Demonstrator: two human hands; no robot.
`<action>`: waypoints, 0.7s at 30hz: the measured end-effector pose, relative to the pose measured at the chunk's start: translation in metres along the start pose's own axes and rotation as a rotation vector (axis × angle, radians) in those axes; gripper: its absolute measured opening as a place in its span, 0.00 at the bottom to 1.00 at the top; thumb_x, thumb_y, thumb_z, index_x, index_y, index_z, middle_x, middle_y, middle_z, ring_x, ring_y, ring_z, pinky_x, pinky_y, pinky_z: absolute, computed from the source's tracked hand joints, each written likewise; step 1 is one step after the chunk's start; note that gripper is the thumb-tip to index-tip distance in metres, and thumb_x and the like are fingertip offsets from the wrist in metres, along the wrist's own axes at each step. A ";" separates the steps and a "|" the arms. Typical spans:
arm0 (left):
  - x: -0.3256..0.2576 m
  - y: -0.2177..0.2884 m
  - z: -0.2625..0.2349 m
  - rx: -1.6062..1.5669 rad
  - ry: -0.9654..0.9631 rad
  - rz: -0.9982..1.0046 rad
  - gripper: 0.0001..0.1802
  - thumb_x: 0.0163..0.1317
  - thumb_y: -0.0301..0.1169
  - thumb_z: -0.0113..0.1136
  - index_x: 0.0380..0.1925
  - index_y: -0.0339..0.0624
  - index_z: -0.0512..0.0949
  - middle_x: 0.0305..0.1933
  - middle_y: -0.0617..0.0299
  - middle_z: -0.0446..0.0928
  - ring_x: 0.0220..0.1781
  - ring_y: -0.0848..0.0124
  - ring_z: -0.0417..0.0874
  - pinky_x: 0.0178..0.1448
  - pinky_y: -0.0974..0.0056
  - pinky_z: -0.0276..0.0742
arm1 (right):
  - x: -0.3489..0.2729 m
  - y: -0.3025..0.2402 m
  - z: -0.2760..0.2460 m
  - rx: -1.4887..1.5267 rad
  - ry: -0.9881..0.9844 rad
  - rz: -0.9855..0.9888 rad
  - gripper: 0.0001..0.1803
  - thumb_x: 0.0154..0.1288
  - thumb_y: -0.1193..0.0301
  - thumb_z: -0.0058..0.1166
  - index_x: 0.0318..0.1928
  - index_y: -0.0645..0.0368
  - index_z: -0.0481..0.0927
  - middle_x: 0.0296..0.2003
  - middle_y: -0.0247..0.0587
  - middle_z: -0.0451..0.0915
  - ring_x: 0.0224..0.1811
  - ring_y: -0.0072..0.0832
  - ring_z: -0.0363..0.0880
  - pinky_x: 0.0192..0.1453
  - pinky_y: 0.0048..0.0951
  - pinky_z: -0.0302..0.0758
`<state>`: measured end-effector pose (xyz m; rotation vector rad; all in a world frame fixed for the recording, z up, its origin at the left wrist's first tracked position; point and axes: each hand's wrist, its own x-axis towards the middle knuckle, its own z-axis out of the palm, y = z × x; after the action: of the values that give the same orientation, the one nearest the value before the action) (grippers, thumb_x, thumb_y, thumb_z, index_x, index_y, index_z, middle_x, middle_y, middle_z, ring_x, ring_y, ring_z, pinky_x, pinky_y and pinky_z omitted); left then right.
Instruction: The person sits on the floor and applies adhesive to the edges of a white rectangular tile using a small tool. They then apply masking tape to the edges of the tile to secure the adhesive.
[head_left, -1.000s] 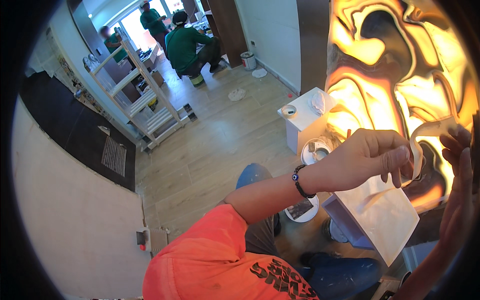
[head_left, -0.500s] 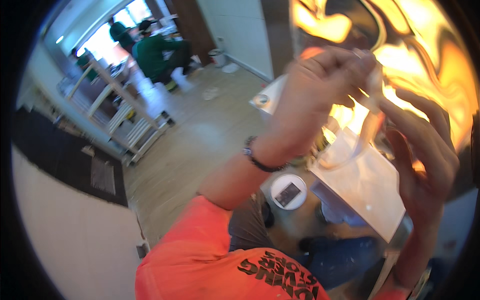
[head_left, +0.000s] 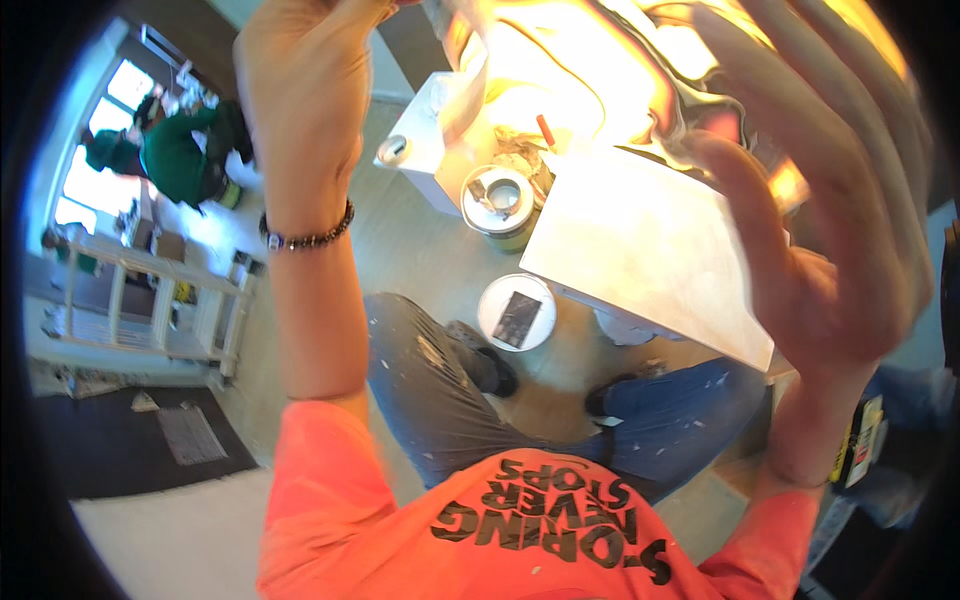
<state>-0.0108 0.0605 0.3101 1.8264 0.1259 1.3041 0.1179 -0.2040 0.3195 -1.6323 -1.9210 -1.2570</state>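
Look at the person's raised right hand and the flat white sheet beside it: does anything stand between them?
Nothing visible does. The right hand lies against the far edge of the white sheet, with no object between; the open paint can sits on the floor below.

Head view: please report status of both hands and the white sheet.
Left hand raised, grip out of view. Right hand open, behind flat white sheet. Open paint can and round white lid on floor below.
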 end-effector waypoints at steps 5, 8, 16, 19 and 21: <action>0.011 -0.071 -0.007 0.297 -0.268 0.078 0.13 0.70 0.27 0.62 0.47 0.27 0.85 0.42 0.50 0.89 0.42 0.67 0.88 0.49 0.64 0.82 | -0.103 0.006 -0.015 0.041 -0.083 0.302 0.15 0.75 0.82 0.53 0.59 0.72 0.78 0.58 0.63 0.82 0.61 0.57 0.83 0.68 0.52 0.77; 0.000 -0.112 -0.014 0.571 -0.296 0.102 0.10 0.64 0.26 0.63 0.42 0.36 0.88 0.40 0.42 0.87 0.43 0.51 0.90 0.49 0.58 0.84 | -0.191 -0.021 -0.020 0.039 -0.083 0.672 0.13 0.78 0.81 0.50 0.58 0.70 0.79 0.57 0.54 0.83 0.60 0.44 0.82 0.69 0.43 0.75; -0.044 -0.246 0.000 0.895 -0.430 0.023 0.11 0.70 0.35 0.62 0.45 0.46 0.88 0.37 0.55 0.89 0.42 0.59 0.90 0.47 0.55 0.84 | -0.313 -0.127 -0.019 0.120 -0.067 1.427 0.10 0.80 0.77 0.52 0.54 0.69 0.81 0.50 0.43 0.84 0.55 0.31 0.80 0.66 0.32 0.73; -0.060 -0.296 0.014 0.853 -0.376 -0.026 0.08 0.65 0.35 0.63 0.36 0.48 0.88 0.35 0.53 0.88 0.41 0.53 0.89 0.45 0.50 0.83 | -0.314 -0.153 -0.002 0.110 -0.093 1.527 0.11 0.79 0.75 0.54 0.55 0.69 0.81 0.50 0.43 0.84 0.55 0.29 0.79 0.66 0.32 0.73; -0.066 -0.325 0.019 0.868 -0.393 -0.016 0.08 0.65 0.35 0.62 0.37 0.45 0.86 0.35 0.51 0.87 0.41 0.52 0.89 0.44 0.50 0.84 | -0.314 -0.158 0.008 0.114 -0.089 1.497 0.12 0.79 0.74 0.55 0.56 0.68 0.80 0.49 0.42 0.82 0.53 0.28 0.78 0.64 0.32 0.73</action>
<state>0.0982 0.2165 0.0378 2.7641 0.5562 0.8963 0.0682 -0.3879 0.0240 -2.2175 -0.3314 -0.3852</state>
